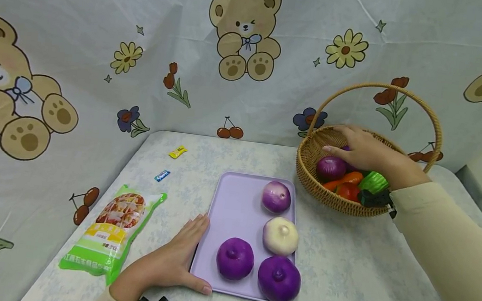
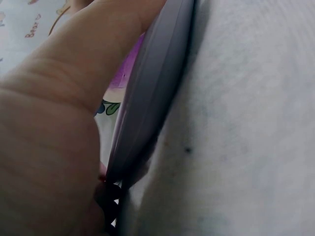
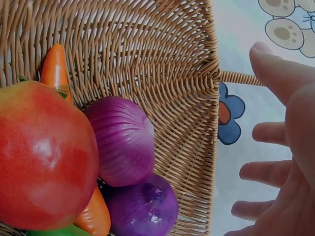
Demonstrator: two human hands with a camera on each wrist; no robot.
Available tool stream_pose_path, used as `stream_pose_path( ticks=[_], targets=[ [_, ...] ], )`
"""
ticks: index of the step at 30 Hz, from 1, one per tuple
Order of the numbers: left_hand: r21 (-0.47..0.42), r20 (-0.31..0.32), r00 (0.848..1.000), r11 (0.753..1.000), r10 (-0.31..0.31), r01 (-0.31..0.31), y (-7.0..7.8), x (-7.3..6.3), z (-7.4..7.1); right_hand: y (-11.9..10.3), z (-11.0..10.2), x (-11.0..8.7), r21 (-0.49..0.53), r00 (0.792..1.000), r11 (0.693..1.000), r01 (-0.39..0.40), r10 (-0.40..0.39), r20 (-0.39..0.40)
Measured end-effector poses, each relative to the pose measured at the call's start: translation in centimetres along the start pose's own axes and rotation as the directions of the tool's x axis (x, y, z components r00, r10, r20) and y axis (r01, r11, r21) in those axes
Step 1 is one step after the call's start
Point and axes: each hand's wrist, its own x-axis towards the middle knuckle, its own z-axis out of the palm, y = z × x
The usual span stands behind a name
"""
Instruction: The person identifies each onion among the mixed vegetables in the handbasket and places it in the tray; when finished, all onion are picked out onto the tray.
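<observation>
My left hand lies along the left edge of a lilac tray, thumb at its near-left corner and fingers straight. On the tray's right side are a purple onion, a whitish onion and a dark purple onion; another dark purple onion sits near the front. Over the wicker basket, my right hand is spread with nothing in its grasp. Below it in the basket lie a purple onion, a darker onion, a red round fruit and an orange vegetable.
A green and white food bag lies left of the tray. Farther back are a yellow wrapped candy and a blue one. The basket's tall handle arches over its opening. A ribbed green vegetable lies inside the basket.
</observation>
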Motion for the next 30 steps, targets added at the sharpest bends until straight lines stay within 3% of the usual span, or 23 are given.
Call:
stream_pose_path(
  ticks=[30],
  targets=[
    [-0.008, 0.003, 1.0, 1.0, -0.009, 0.009, -0.1, -0.1, 0.0, 0.7, 1.1, 0.6, -0.022, 0.996, 0.997, 0.068, -0.067, 0.051]
  ],
)
